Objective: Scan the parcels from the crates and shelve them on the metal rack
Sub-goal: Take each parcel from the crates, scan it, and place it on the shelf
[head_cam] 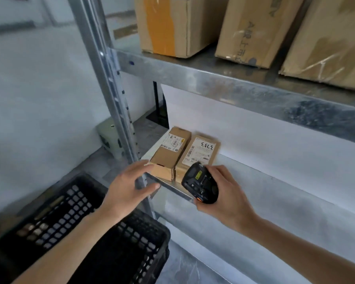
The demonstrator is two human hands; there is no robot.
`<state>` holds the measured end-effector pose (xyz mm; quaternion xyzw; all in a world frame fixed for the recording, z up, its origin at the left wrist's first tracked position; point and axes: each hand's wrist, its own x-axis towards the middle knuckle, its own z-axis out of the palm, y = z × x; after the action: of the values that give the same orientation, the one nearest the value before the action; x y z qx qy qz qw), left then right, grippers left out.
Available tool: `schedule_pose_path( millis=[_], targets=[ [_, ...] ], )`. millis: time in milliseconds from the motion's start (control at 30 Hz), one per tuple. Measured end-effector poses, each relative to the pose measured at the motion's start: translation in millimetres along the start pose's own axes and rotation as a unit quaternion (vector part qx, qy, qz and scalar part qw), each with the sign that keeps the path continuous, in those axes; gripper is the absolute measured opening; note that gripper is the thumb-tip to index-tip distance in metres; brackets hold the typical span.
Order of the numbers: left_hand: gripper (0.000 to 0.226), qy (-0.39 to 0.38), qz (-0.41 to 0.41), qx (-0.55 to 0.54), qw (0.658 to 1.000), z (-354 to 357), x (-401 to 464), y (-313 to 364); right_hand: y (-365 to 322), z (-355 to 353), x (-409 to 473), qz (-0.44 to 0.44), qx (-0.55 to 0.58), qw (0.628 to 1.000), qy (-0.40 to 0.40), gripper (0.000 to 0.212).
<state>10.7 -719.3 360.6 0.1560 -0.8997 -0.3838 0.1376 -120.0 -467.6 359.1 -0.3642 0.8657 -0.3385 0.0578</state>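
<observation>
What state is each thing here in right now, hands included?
Left hand: open, fingers spread, holding nothing.
Right hand: gripping the scanner.
Handheld scanner: held, aimed toward the shelf.
Two small parcels: lying flat side by side, labels up.
Black crate: open-topped; contents unclear.

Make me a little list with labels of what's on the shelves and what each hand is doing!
top shelf: three big cardboard boxes
lower shelf: two small parcels lying side by side at the left end of the metal rack
handwritten label: on the right-hand small parcel
right hand: grips a black scanner in front of that parcel
left hand: open, holds nothing, fingers near the left parcel's front corner
below left: black plastic crate, contents unclear
</observation>
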Motion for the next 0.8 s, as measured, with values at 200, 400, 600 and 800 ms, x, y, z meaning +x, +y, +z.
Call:
schedule_pose_path(
  millis=[200,400,600,800],
  targets=[
    [0.046,0.071,-0.124,0.010,0.990,-71,-94,5,-84,8,-11,-0.087,-0.035,0.990,-0.101,0.092],
    [0.041,0.211,-0.213,0.009,0.954,-177,-208,10,-203,21,-16,-0.183,-0.072,0.961,-0.195,0.086],
    [0.033,0.344,-0.312,-0.024,0.885,-260,-345,-4,-325,61,-41,-0.284,-0.074,0.914,-0.281,0.098],
    [0.021,0.395,-0.373,-0.019,0.839,-289,-449,-29,-401,125,-84,-0.331,-0.058,0.887,-0.318,0.082]
  ],
)
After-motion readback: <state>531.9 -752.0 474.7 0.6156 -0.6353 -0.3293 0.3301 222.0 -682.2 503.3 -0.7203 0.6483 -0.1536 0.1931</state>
